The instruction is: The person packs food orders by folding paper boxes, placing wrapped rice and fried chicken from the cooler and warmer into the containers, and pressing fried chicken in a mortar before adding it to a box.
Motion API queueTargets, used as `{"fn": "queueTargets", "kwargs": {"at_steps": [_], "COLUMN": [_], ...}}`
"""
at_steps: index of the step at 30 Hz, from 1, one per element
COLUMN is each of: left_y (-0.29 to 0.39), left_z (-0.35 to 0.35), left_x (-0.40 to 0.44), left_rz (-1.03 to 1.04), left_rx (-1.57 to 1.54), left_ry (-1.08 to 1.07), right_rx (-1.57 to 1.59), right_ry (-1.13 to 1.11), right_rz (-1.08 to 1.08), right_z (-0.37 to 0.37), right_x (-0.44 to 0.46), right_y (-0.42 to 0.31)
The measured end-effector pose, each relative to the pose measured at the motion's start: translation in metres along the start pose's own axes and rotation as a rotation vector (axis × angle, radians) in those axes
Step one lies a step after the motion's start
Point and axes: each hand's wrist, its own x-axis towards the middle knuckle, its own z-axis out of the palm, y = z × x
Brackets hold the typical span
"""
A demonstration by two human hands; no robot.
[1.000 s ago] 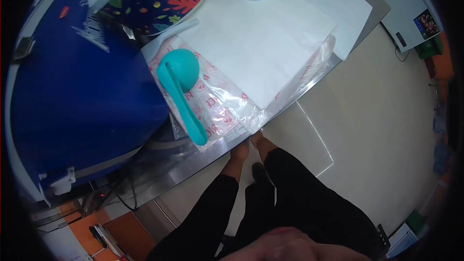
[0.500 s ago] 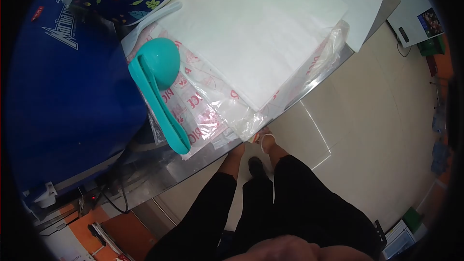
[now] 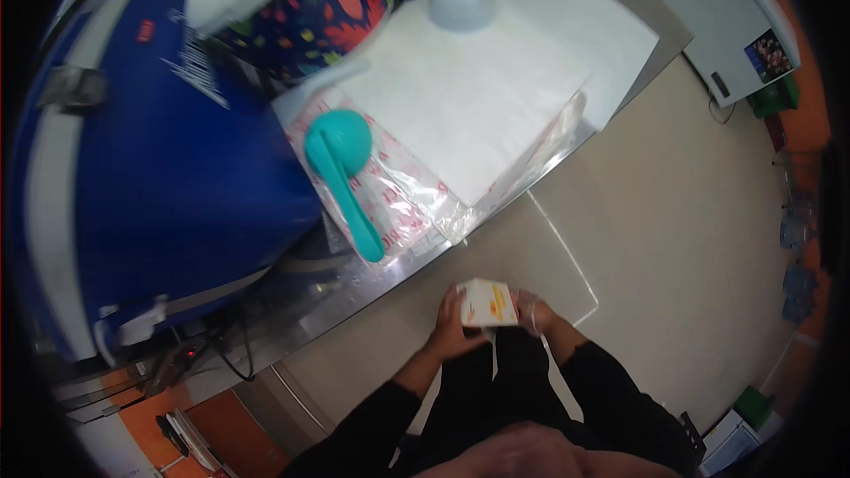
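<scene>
A small white box with yellow and red print [image 3: 488, 303] is held between my two hands, in front of my body and beside the counter edge. My left hand [image 3: 452, 327] grips its left side. On the right side of the box is my right hand [image 3: 531, 312], which seems to wear a clear plastic glove. Beyond them, on the counter, a teal rice scoop [image 3: 341, 155] lies on a clear plastic bag with red print [image 3: 398, 204]. White paper sheets [image 3: 478, 97] lie beside it, with a pale blue bowl-shaped object [image 3: 461, 2] on them.
A large blue insulated cover [image 3: 168, 177] fills the left. Behind the scoop stands a dark, leaf-patterned container [image 3: 328, 13]. The metal counter edge [image 3: 390, 288] runs diagonally. A white appliance [image 3: 744, 44] stands at the upper right, and cables [image 3: 232, 354] hang at the lower left.
Both hands have come out from by the counter edge toward my body, and the white box now shows between them. The camera view has shifted.
</scene>
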Motion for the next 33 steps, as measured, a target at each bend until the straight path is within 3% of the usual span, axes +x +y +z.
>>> {"fn": "queueTargets", "kwargs": {"at_steps": [3,5,8,10,12,13,15,16,19,21,23,25,27,30,33], "left_y": [0.066,0.103,0.145,0.167,0.195,0.212,0.219,0.231,0.261,0.28,0.308,0.313,0.311,0.31,0.307], "left_z": [-0.032,-0.062,-0.12,-0.155,-0.19,-0.209,-0.235,-0.248,-0.281,-0.291,-0.301,-0.283,-0.276,-0.261,-0.248], "left_x": [-0.053,-0.082,-0.115,-0.138,-0.155,-0.167,-0.187,-0.2,-0.219,-0.232,-0.245,-0.249,-0.253,-0.261,-0.262], "left_rz": [0.147,0.064,0.071,0.05,0.102,0.004,0.087,0.112,0.364,0.431,0.609,0.577,0.573,0.627,0.663], "left_rx": [0.099,-0.104,-0.117,-0.155,-0.633,-0.902,-1.388,-1.465,-1.526,-1.528,-1.416,-1.46,-1.25,-1.142,-1.104], "left_ry": [0.039,-0.013,0.094,0.153,0.308,0.313,0.18,0.166,0.173,0.216,0.097,0.148,0.152,0.195,0.252], "right_rx": [0.33,0.339,0.257,0.397,0.095,-0.011,-0.181,-0.206,-0.202,-0.279,-0.391,-0.491,-0.56,-0.71,-0.678], "right_ry": [-0.131,-0.24,-0.21,-0.396,-0.266,-0.253,-0.253,-0.266,-0.515,-0.622,-0.662,-0.685,-0.71,-0.603,-0.734], "right_rz": [0.267,0.314,0.323,0.41,0.279,0.109,-0.173,-0.249,-0.598,-0.722,-0.827,-0.818,-0.839,-1.47,-1.402], "right_z": [0.031,0.054,0.115,0.134,0.174,0.193,0.236,0.268,0.338,0.384,0.421,0.433,0.446,0.452,0.445], "right_x": [-0.076,-0.12,-0.16,-0.172,-0.188,-0.192,-0.199,-0.21,-0.225,-0.247,-0.268,-0.295,-0.302,-0.297,-0.304], "right_y": [-0.048,-0.095,-0.198,-0.229,-0.285,-0.307,-0.35,-0.383,-0.435,-0.463,-0.476,-0.487,-0.488,-0.48,-0.478]}}
